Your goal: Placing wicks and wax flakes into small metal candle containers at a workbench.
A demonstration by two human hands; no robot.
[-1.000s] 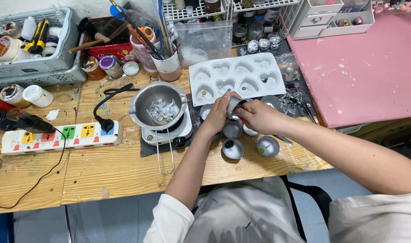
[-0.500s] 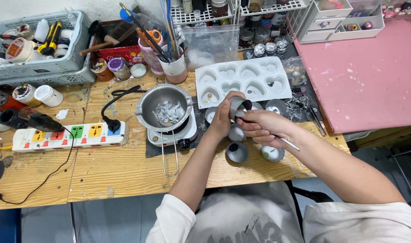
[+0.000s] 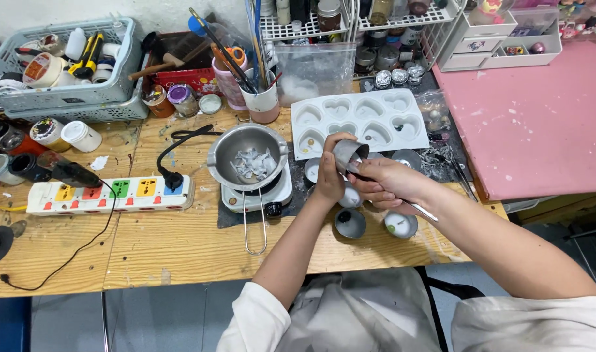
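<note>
Left hand [image 3: 329,171] grasps a small metal cup [image 3: 347,155], fingers curled round its wall and thumb over the top; the cup is tilted, its open mouth turned toward 4 o'clock, where the right hand [image 3: 386,186] meets it. Right hand is clenched around a thin metal tool [image 3: 420,211], whose long axis runs from the cup's mouth down toward 4 o'clock and out past the wrist; the working tip is hidden at the cup, so whether it touches the inside cannot be told. Both hands are in contact with the cup or just beside it; the left carries it, the right is the nearer to its mouth.

Nearest the person, at 6 o'clock from the hands, two small round tins [image 3: 350,222] stand on the wooden table [image 3: 148,248], apart from each other. At 9 o'clock, a steel pot [image 3: 247,156] holding pale wax-like fragments sits on a small white hotplate [image 3: 282,193], its wire handle pointing toward the person. Farther out at 9 o'clock lies a power strip [image 3: 109,194] with coloured switches. At 12 o'clock, just beyond the cup, a white heart-cavity mould [image 3: 360,120] lies flat. Beyond it stand a cup of brushes and tools [image 3: 262,101] and a grey basket [image 3: 70,98].
</note>
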